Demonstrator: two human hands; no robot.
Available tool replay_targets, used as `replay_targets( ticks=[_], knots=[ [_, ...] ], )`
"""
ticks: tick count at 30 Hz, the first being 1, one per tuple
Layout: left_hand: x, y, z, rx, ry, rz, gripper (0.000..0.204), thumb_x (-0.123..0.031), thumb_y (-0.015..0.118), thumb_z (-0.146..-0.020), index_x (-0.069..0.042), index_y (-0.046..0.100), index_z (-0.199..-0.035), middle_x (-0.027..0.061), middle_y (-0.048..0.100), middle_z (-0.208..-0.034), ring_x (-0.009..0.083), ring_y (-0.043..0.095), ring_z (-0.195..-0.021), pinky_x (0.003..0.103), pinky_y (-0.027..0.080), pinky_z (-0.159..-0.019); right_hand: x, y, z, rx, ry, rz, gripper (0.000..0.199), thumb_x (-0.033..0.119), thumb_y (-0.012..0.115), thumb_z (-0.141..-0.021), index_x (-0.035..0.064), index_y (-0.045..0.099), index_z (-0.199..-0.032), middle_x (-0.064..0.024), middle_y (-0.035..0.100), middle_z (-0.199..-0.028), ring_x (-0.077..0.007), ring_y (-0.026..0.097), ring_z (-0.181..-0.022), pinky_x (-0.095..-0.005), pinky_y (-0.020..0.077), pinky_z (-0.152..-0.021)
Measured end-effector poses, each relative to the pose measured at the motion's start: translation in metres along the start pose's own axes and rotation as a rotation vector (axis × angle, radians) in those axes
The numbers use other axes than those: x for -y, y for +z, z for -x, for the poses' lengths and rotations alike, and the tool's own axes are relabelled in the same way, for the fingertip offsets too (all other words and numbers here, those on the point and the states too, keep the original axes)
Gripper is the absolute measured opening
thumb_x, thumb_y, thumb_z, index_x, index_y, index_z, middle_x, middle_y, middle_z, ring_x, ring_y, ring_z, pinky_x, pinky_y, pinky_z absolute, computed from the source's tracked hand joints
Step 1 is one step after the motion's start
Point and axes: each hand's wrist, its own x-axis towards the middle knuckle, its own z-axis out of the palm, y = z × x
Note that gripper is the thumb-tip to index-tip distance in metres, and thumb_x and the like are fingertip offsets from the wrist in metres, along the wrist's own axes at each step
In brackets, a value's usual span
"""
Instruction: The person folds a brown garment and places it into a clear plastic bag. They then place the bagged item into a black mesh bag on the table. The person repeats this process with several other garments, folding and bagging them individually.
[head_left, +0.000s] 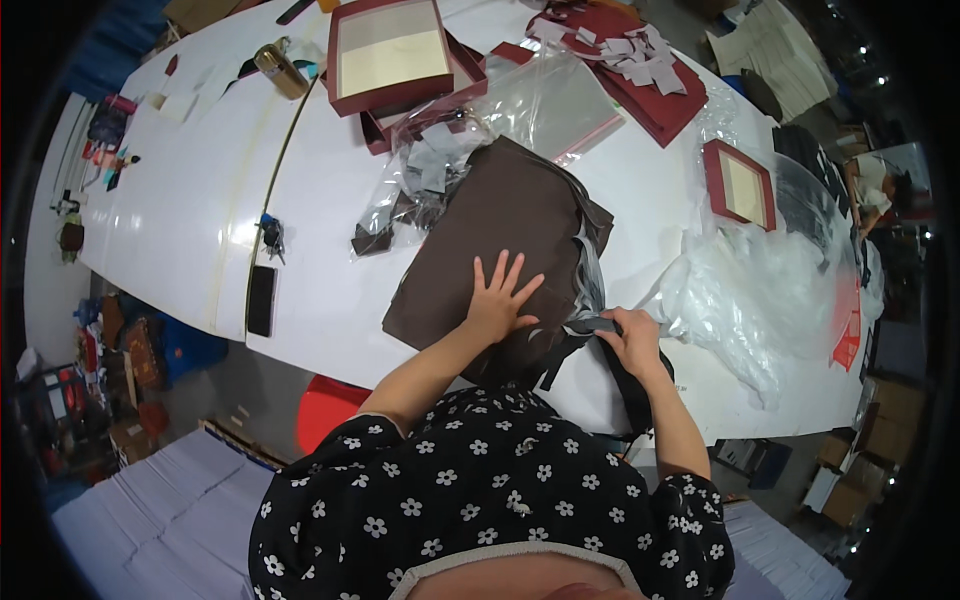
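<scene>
The spread left hand [500, 302] should steady the flat dark-brown stack [450, 250]; right hand [634, 342] pinches a thin grey strip [594, 324] beside it.

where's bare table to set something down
The white table is bare left of the phone, and between the phone and the brown stack under the left hand. A smaller patch lies between that stack and the small red box. Crowded: far side, with larger red boxes and clear bags; right, with crumpled plastic.

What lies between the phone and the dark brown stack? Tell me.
Only bare white tabletop lies between the phone and the dark brown stack, as the head view shows.
</scene>
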Motion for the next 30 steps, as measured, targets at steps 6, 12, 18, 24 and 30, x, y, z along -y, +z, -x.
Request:
replay_targets(
  ticks=[6, 12, 18, 24, 30],
  knots=[
    [-0.005, 0.003, -0.007, 0.031, -0.013, -0.043, 0.086, -0.067, 0.063, -0.076, -0.033, 0.035, -0.15, 0.0176, 0.022, -0.159, 0.0416, 0.016, -0.146, 0.075, 0.015, -0.106, -0.003, 0.005, -0.007, 0.112, 0.253, -0.203, 0.027, 0.021, 0.077, -0.075, 0.008, 0.066, -0.096, -0.0124, 0.065, -0.077, -0.0346, 0.064, -0.077, -0.0435, 0.0473, -0.07],
    [-0.013, -0.007, -0.014, 0.097, 0.001, -0.004, 0.082, -0.064, 0.056, -0.085, -0.023, 0.032, -0.152, 0.0215, 0.019, -0.159, 0.0419, 0.011, -0.147, 0.074, 0.006, -0.107, -0.069, 0.05, -0.036, 0.115, -0.165, 0.015, 0.031, 0.015, 0.074, -0.076, 0.0085, 0.062, -0.104, -0.0113, 0.066, -0.096, -0.0316, 0.063, -0.093, -0.043, 0.0463, -0.078],
    [-0.069, 0.006, -0.038, 0.089, 0.044, 0.126, 0.089, -0.063, 0.053, -0.087, -0.005, 0.029, -0.151, 0.0226, 0.018, -0.158, 0.0354, 0.011, -0.149, 0.07, 0.005, -0.11, -0.066, 0.073, -0.034, 0.07, -0.18, 0.167, 0.028, 0.012, 0.074, -0.072, 0.0091, 0.061, -0.097, -0.0096, 0.063, -0.087, -0.0304, 0.063, -0.09, -0.0409, 0.0495, -0.075],
    [-0.094, 0.004, -0.056, 0.538, -0.064, -0.033, 0.099, -0.067, 0.054, -0.085, -0.008, 0.017, -0.155, 0.0182, 0.005, -0.162, 0.0336, -0.003, -0.15, 0.074, -0.005, -0.108, -0.082, 0.089, -0.014, 0.146, -0.277, 0.423, 0.015, 0.014, 0.064, -0.078, 0.0108, 0.057, -0.091, -0.0052, 0.061, -0.075, -0.0247, 0.065, -0.068, -0.0391, 0.0514, -0.059],
    [-0.093, 0.003, -0.061, 0.638, -0.09, -0.079, 0.096, -0.063, 0.056, -0.085, -0.011, 0.016, -0.156, 0.0177, 0.0, -0.163, 0.0341, -0.006, -0.15, 0.074, -0.005, -0.107, -0.05, 0.053, 0.01, 0.222, -0.399, 0.239, 0.016, 0.02, 0.066, -0.08, 0.0103, 0.055, -0.084, -0.0052, 0.059, -0.069, -0.0244, 0.063, -0.06, -0.0401, 0.0482, -0.055]
  ],
)
